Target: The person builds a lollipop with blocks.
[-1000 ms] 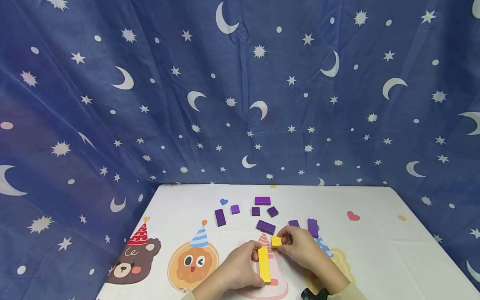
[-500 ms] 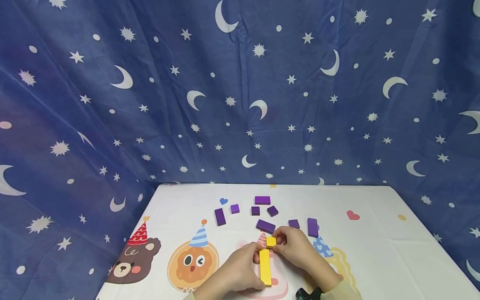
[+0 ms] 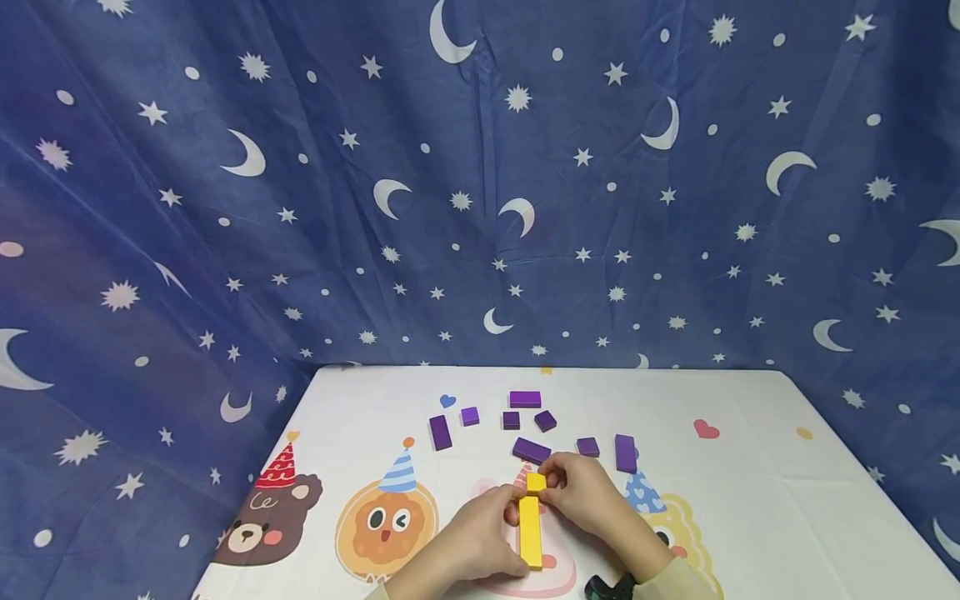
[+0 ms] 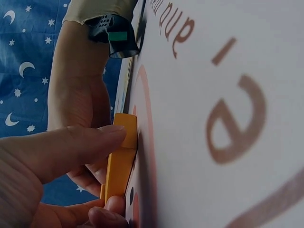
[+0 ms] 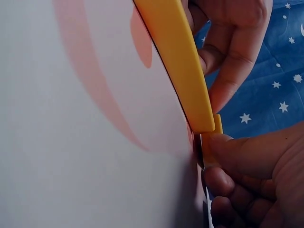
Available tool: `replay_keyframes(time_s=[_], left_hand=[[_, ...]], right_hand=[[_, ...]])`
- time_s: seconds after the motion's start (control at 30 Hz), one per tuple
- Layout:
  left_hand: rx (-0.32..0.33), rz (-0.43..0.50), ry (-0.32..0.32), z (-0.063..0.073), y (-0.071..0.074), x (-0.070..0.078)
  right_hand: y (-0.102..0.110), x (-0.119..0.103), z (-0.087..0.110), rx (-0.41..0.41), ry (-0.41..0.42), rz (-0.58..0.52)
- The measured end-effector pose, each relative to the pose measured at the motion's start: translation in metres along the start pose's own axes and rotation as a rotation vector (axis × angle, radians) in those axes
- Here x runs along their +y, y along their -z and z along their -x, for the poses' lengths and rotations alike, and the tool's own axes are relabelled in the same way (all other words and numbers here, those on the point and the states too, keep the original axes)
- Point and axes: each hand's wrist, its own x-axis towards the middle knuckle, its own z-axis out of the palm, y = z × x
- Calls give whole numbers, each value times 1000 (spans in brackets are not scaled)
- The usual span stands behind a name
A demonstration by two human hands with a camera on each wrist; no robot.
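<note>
My left hand (image 3: 482, 533) holds a long yellow block (image 3: 530, 535) lying lengthwise on the printed tablecloth, thumb at its near end and fingers at its far left. Between thumb and fingertips, my right hand (image 3: 588, 498) pinches a small yellow block (image 3: 536, 483) right at the far end of the long one. From the right wrist, the small block (image 5: 209, 151) shows mostly covered by the thumb, beside the end of the long block (image 5: 183, 71). In the left wrist view the left thumb presses the near end of the long block (image 4: 119, 166).
Several purple blocks lie beyond the hands, among them an oblong one (image 3: 532, 451) just past the yellow pieces, a small one (image 3: 588, 447) and an upright-lying oblong (image 3: 626, 453) to the right. A black wrist device (image 3: 609, 587) sits by the right sleeve. A starry blue curtain (image 3: 480, 208) hangs behind.
My right hand has moved left with the small yellow block, bringing it from the right side to the far end of the long block. The left hand stays nearly still.
</note>
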Motion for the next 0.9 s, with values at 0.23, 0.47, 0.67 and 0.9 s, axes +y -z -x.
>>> replay_keyframes(time_s=[0.23, 0.47, 0.67, 0.9], left_hand=[[17, 62, 9, 2, 0, -1], [23, 108, 15, 4, 0, -1], [32, 111, 21, 5, 1, 0], [45, 112, 7, 6, 0, 0]], right_hand=[[-1, -2, 0, 10, 13, 4], [-3, -2, -1, 16, -6, 8], [-1, -1, -1, 2, -8, -13], [1, -1, -1, -26, 2, -54]])
